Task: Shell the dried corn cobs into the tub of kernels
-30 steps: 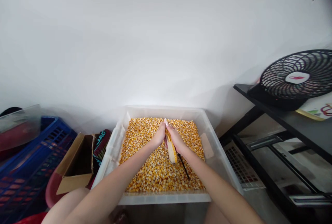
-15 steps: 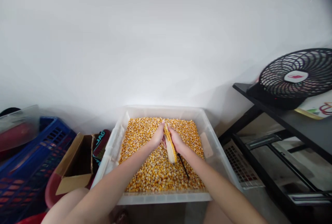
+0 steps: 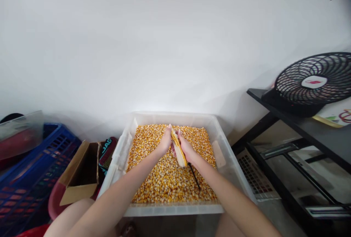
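An ear of corn (image 3: 178,151), partly stripped so that pale bare cob shows along one side, is held between my two hands. My left hand (image 3: 166,140) grips its upper left side, thumb pointing up along it. Wrapped around the right side is my right hand (image 3: 185,146), with the lower end of the ear sticking out toward me. Below both hands lie loose yellow and white corn kernels (image 3: 159,182) in a translucent plastic bin (image 3: 175,210). A thin dark rod (image 3: 194,177) rests on the kernels by my right wrist; its upper end is hidden.
Left of the bin are an open cardboard box (image 3: 79,195) in a reddish basin (image 3: 53,200), a dark box with teal lettering (image 3: 106,153) and a blue crate (image 3: 55,138). On the right, a black fan (image 3: 312,81) stands on a dark table (image 3: 326,134). A white wall (image 3: 175,46) rises behind.
The ear of corn has shifted slightly up and left in my hands, its lower end now higher. My left hand has moved a little up and left along with it.
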